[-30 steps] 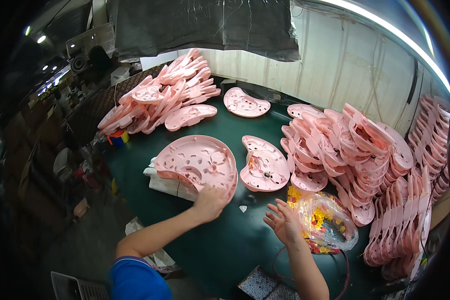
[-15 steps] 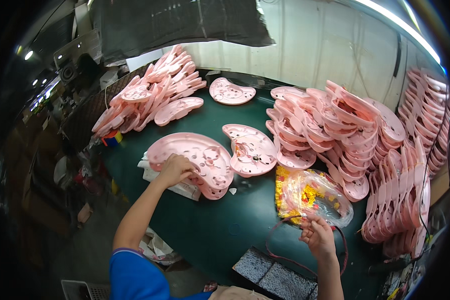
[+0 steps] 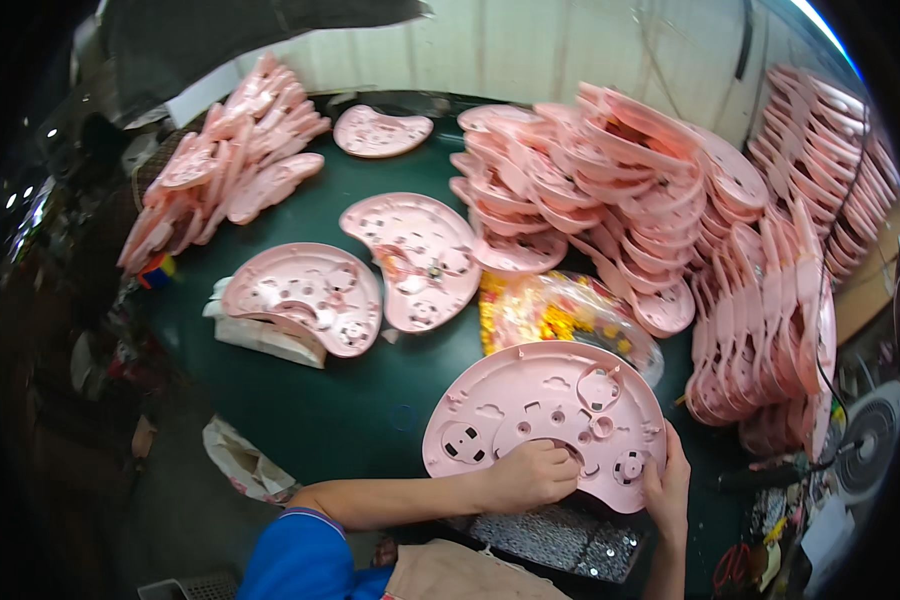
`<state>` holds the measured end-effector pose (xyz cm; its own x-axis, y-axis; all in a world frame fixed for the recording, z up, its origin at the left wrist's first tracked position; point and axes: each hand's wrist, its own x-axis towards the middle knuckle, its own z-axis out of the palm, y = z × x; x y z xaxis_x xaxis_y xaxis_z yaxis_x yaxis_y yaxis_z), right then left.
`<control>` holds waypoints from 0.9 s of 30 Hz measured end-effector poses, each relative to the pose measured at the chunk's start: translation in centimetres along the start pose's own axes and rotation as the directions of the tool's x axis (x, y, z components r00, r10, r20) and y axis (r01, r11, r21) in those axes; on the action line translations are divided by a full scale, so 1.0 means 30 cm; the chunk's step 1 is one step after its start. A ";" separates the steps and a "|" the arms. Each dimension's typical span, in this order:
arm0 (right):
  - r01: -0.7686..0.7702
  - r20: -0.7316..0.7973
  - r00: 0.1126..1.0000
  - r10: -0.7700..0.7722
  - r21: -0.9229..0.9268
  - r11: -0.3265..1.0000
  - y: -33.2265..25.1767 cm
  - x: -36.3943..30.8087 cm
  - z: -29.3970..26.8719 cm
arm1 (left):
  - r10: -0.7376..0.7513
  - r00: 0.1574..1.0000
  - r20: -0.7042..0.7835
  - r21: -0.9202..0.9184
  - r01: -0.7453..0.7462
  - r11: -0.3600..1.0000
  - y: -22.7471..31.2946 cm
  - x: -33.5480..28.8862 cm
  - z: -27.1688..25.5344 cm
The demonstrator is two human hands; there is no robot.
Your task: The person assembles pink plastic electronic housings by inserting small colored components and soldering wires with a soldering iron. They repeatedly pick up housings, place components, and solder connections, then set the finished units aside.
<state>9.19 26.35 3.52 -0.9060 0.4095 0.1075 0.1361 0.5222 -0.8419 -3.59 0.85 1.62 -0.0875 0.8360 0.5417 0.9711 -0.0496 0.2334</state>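
A kidney-shaped pink plastic shell (image 3: 540,390) is tilted up in front of me, its inside with posts, rings and slots facing me. My left hand (image 3: 532,475) is closed on its inner curved edge. At its right end my right hand (image 3: 670,485) grips the rim, thumb on the near side and the other fingers mostly hidden behind. Another pink shell (image 3: 300,280) lies to the left, partly on a white folded pad (image 3: 265,338). Beside it is a pink shell with wires and small parts inside (image 3: 417,260).
A clear bag with yellow and red pieces (image 3: 530,305) lies behind the held shell. Pink shells are heaped at the back left (image 3: 220,165) and stacked high on the right (image 3: 650,210). A speckled dark block (image 3: 560,545) sits at the near edge. A fan (image 3: 865,440) stands far right.
My left hand has lifted the upper pink shell off the left pad and brought it rightward to me. My right hand now grips its rim; the dark red cord it held is out of sight.
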 end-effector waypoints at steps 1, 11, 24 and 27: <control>0.002 0.009 1.000 -0.001 -0.211 0.977 0.034 -0.026 -0.032 | -0.001 1.000 0.017 -0.050 0.002 0.999 -0.015 0.002 0.064; 0.144 -0.082 0.983 -0.164 -0.205 0.968 0.021 0.159 -0.068 | -0.044 0.967 0.253 -0.440 0.155 0.884 -0.127 -0.105 0.026; 0.311 0.446 0.889 -0.106 -0.415 0.855 0.051 0.786 0.476 | -0.085 0.957 0.276 -0.568 0.234 0.789 -0.139 -0.088 0.059; 0.283 0.384 0.917 -0.107 -0.438 0.853 0.021 0.751 0.438 | -0.211 0.949 0.235 -0.607 0.313 0.731 -0.157 -0.044 0.004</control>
<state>-16.39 26.08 -1.53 -0.9994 0.0322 -0.0145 0.0353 0.8892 -0.4561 -8.02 0.04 -0.27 -0.2361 0.9319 0.2752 0.5477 -0.1063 0.8299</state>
